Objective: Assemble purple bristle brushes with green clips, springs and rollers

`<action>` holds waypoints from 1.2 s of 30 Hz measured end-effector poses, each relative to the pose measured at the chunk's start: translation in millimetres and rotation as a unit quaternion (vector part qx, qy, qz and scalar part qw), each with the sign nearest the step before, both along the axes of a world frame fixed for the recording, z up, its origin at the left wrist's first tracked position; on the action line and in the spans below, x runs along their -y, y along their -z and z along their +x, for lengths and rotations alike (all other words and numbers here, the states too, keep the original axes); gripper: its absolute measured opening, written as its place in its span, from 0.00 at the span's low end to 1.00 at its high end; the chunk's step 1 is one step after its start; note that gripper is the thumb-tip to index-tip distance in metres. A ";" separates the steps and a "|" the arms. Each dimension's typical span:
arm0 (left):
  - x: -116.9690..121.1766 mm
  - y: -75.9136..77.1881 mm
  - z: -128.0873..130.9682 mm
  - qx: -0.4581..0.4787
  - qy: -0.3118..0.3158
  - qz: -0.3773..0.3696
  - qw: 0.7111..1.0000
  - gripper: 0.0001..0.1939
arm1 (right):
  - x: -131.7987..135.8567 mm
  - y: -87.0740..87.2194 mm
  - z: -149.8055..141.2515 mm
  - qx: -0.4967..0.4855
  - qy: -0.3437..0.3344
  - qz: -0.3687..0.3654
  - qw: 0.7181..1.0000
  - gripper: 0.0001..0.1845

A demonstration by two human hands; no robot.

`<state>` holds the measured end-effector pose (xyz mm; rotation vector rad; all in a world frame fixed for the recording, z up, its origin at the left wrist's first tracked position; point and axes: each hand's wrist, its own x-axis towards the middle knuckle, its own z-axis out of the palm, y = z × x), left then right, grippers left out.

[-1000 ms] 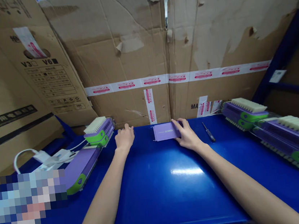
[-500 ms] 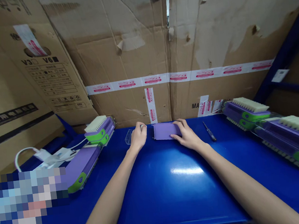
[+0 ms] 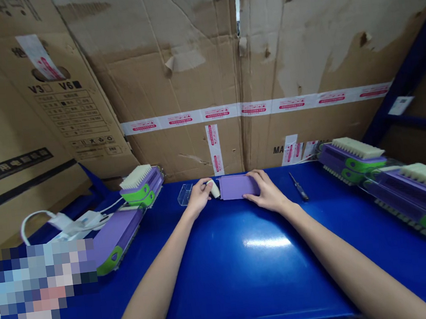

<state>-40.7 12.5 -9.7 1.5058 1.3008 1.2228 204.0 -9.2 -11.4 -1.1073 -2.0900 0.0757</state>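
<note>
A small purple box (image 3: 236,186) lies at the far middle of the blue table (image 3: 248,258). My right hand (image 3: 265,192) rests on its right end, fingers curled over it and holding it down. My left hand (image 3: 199,196) is closed on a small white cylindrical part (image 3: 214,189) at the box's left end. A clear plastic piece (image 3: 184,193) lies just left of my left hand.
A small screwdriver (image 3: 298,186) lies right of the box. Purple-and-green brush devices sit at the left (image 3: 126,211) and at the right (image 3: 390,179). White cables and an adapter (image 3: 65,223) lie far left. Cardboard boxes (image 3: 202,73) wall off the back.
My left hand moved right from beside the left brush device to the box's left end and now pinches a small white part. The clear plastic piece came into view. My right hand stayed on the box.
</note>
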 end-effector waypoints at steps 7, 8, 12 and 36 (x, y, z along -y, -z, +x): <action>2.7 -2.0 -2.4 0.020 0.069 -0.012 0.997 0.26 | 0.5 0.4 0.2 0.070 0.031 0.032 0.997 0.43; 3.4 -2.6 -2.8 0.023 0.078 -0.017 0.996 0.26 | 0.7 0.4 -0.1 0.079 0.035 0.036 0.996 0.43; 3.9 -3.6 -5.2 0.033 0.102 -0.029 0.994 0.29 | 1.7 0.4 -1.2 0.111 0.053 0.063 0.990 0.43; 2.5 -1.8 -4.6 0.052 0.009 0.023 0.998 0.23 | 7.1 -4.2 -8.6 0.217 0.133 0.110 0.961 0.46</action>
